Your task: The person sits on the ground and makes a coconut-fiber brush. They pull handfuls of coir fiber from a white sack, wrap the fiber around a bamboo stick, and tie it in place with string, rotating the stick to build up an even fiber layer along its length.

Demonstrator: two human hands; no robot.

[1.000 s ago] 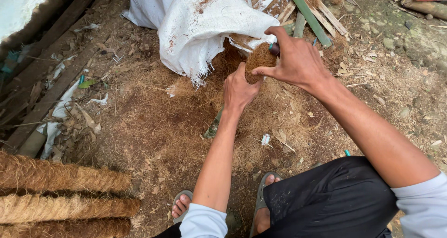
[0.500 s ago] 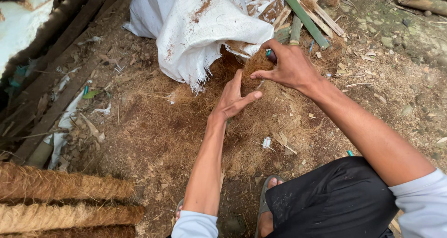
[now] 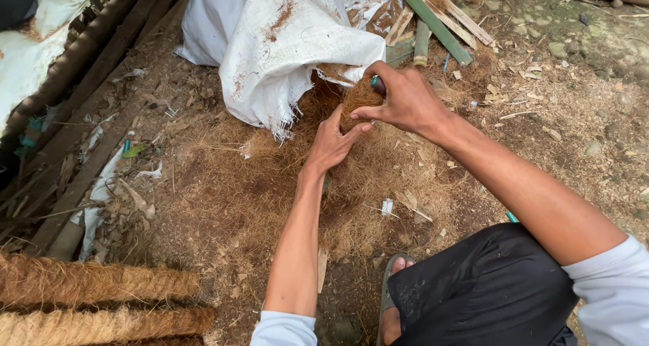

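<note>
My right hand [image 3: 405, 102] pinches a tuft of brown coconut fibre [image 3: 358, 96] and also holds a small dark tool with a teal end [image 3: 376, 83] against its palm. My left hand [image 3: 332, 143] reaches up from below and its fingers close on the same tuft. Both hands work over a loose heap of brown fibre [image 3: 284, 190] on the ground. The heap spills from under a white woven sack [image 3: 284, 55] just behind the hands.
Thick twisted fibre ropes [image 3: 88, 285] lie at the lower left. Dark wooden poles [image 3: 88, 68] run along the left. Green and pale bamboo slats [image 3: 433, 18] lie behind the sack. My sandalled foot [image 3: 395, 298] and black shorts [image 3: 493, 292] are at the bottom.
My left hand let go of the tuft and opened half a second ago, then reached back and gripped the fibre again. The right hand stayed near the sack's edge.
</note>
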